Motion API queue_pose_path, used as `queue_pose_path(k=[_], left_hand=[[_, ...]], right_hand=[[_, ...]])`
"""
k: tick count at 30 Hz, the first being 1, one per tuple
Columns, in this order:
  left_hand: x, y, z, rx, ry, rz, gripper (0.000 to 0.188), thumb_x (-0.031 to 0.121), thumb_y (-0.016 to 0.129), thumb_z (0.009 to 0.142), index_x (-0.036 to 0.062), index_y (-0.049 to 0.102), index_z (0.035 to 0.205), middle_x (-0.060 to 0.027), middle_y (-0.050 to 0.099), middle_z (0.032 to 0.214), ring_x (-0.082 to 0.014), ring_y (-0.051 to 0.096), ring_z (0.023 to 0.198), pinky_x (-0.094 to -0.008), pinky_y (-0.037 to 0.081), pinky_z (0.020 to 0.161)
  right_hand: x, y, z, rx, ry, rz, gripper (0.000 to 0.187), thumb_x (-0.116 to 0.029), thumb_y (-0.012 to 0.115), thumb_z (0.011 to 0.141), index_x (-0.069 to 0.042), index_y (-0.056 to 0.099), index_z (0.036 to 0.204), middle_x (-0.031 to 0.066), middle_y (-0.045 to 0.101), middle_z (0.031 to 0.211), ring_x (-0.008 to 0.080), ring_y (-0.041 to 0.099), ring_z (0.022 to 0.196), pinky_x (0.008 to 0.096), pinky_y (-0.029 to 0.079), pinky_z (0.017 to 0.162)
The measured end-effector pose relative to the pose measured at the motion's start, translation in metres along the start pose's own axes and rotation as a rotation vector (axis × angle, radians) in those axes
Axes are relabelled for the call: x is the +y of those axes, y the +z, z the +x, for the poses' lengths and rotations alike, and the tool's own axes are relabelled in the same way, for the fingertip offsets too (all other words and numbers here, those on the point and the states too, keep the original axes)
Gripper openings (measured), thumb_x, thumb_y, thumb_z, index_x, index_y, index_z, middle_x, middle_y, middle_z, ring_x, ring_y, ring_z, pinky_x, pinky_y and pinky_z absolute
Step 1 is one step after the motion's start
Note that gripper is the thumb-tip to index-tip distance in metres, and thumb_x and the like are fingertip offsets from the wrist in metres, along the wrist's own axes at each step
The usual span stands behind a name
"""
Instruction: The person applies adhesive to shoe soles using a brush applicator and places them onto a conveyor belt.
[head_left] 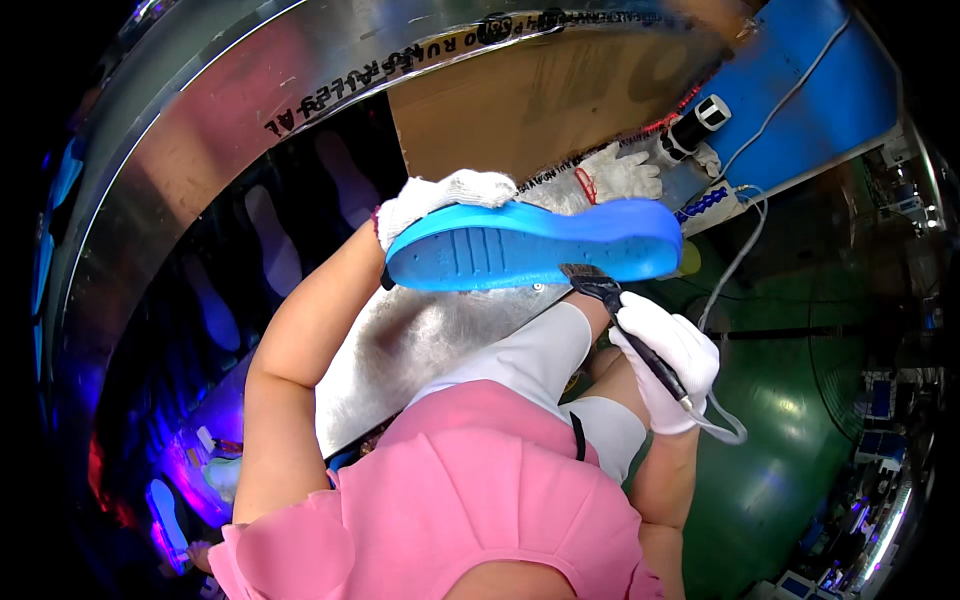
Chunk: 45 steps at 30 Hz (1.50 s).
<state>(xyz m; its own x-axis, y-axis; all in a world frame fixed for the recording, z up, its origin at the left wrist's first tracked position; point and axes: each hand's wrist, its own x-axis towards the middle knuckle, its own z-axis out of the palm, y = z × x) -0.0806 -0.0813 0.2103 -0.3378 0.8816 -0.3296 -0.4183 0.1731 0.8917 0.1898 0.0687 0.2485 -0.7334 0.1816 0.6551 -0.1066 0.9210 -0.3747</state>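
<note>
A left hand [450,195] in a white glove has its fingers closed on the far edge of a blue shoe sole [540,245], held up over a silver metal table [400,345]. The gloved right hand [680,350], fingers wrapped around a black brush [600,287] trailing a pale tube [728,432], brings its bristles to the sole's near edge.

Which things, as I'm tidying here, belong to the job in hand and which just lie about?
In use:
blue shoe sole, in the left hand
black-handled brush, in the right hand

Apparently lying about:
loose white glove
black-and-white cylinder
</note>
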Motion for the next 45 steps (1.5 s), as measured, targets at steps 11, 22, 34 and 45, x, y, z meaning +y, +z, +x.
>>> queue_pose_path(k=[11, 22, 34, 45], left_hand=[[-0.046, 0.062, 0.011, -0.593, 0.175, -0.965, 0.076, 0.060, 0.051, 0.091, 0.0017, 0.043, 0.140, -0.0275, 0.059, 0.122, -0.0385, 0.064, 0.100, -0.0493, 0.056, 0.082], [0.025, 0.031, -0.106, -0.521, 0.499, -0.691, 0.086, 0.062, 0.055, 0.087, 0.0050, 0.034, 0.148, -0.0308, 0.056, 0.124, -0.0438, 0.061, 0.107, -0.0551, 0.053, 0.086], [0.186, -0.083, -0.258, -2.591, -0.805, -2.972, 0.042, 0.020, 0.054, 0.092, 0.0069, 0.054, 0.132, -0.0221, 0.061, 0.122, -0.0359, 0.059, 0.113, -0.0454, 0.049, 0.093], [0.115, -0.001, -0.239, -2.928, -1.948, -2.386, 0.013, 0.007, 0.069, 0.086, 0.0003, 0.062, 0.093, -0.0125, 0.064, 0.094, -0.0249, 0.063, 0.087, -0.0359, 0.050, 0.075]], right_hand=[[-0.027, 0.040, 0.028, 0.152, -0.004, 0.117, 0.026, 0.001, 0.075, 0.072, -0.005, 0.070, 0.096, 0.0105, 0.071, 0.092, 0.0199, 0.062, 0.068, 0.0301, 0.049, 0.061], [-0.035, 0.024, -0.019, 0.342, 0.149, 0.744, 0.041, -0.026, 0.074, 0.086, -0.003, 0.052, 0.112, 0.0164, 0.064, 0.091, 0.0130, 0.050, 0.064, 0.0236, 0.041, 0.057], [-0.034, 0.040, -0.019, 0.207, 0.424, 0.840, 0.021, 0.003, 0.073, 0.077, 0.003, 0.065, 0.097, 0.0109, 0.070, 0.088, 0.0154, 0.067, 0.081, 0.0276, 0.053, 0.072], [-0.014, 0.047, -0.031, 0.366, 0.643, 1.015, 0.038, -0.024, 0.073, 0.089, 0.004, 0.056, 0.108, 0.0122, 0.068, 0.090, 0.0090, 0.060, 0.057, 0.0191, 0.050, 0.055]])
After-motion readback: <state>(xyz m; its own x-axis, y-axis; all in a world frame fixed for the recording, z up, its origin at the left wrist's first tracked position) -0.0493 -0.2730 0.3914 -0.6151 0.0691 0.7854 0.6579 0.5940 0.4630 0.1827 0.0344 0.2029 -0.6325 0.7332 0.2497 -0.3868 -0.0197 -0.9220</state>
